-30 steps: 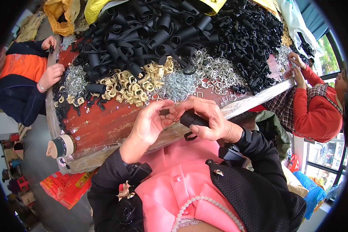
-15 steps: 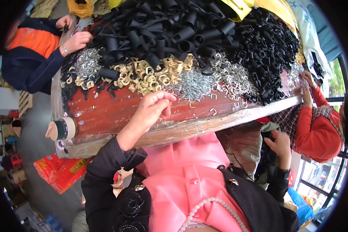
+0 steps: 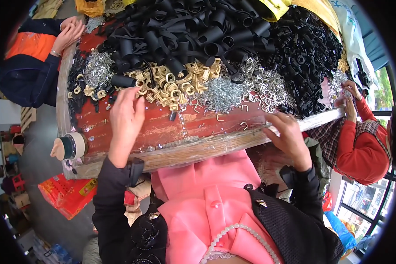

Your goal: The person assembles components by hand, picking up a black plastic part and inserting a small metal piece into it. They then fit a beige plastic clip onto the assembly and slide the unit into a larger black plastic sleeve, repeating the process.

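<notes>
My left hand (image 3: 126, 119) is over the red tabletop, fingers stretched up beside a short black tube (image 3: 123, 81) and the left end of a heap of cream-coloured plastic buckles (image 3: 169, 86). Its thumb stands apart from the fingers, and I see nothing in it. Over the table's front edge hovers my right hand (image 3: 288, 140), thumb and fingers spread, with nothing visible between them. Loose U-shaped metal pieces (image 3: 268, 90) lie in a pile just beyond it. Next to them is a mound of small silvery metal parts (image 3: 222, 94).
Black tubes with straps (image 3: 176, 35) are heaped at the back, and small black plastic parts (image 3: 306, 57) to the right. A round container (image 3: 77, 145) stands at the left corner. One co-worker (image 3: 31, 66) sits at left; another in red (image 3: 361, 149) works at right.
My left hand has moved left from mid-table toward the black tube. My right hand has risen from below the edge to over it. The left co-worker's hands have drawn back.
</notes>
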A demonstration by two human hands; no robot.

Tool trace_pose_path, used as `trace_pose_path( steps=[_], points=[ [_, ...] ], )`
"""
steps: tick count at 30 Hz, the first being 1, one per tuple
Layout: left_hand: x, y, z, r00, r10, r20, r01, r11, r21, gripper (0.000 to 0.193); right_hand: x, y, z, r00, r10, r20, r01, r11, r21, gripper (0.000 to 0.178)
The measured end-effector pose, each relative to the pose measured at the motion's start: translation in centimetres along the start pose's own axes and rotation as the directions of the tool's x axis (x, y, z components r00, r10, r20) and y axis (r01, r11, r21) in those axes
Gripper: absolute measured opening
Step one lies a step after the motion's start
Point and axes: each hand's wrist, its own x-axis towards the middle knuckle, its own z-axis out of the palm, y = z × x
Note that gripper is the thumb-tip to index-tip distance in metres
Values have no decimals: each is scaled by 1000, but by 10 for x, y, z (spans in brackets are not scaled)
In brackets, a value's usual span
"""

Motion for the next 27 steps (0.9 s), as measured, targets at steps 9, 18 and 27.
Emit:
trace_pose_path(
  steps=[9,18,27],
  points=[
    [-11,-56,4,993,16,120,-39,980,193,24,52,27,20,991,113,-76,-110,993,43,28],
    [-4,17,2,984,-9,178,25,996,-86,26,100,101,32,966,164,-200,-208,953,-219,23],
    [-7,113,68,856,485,180,-345,794,-501,36,46,3,26,964,184,191,-212,103,972,9]
  ],
)
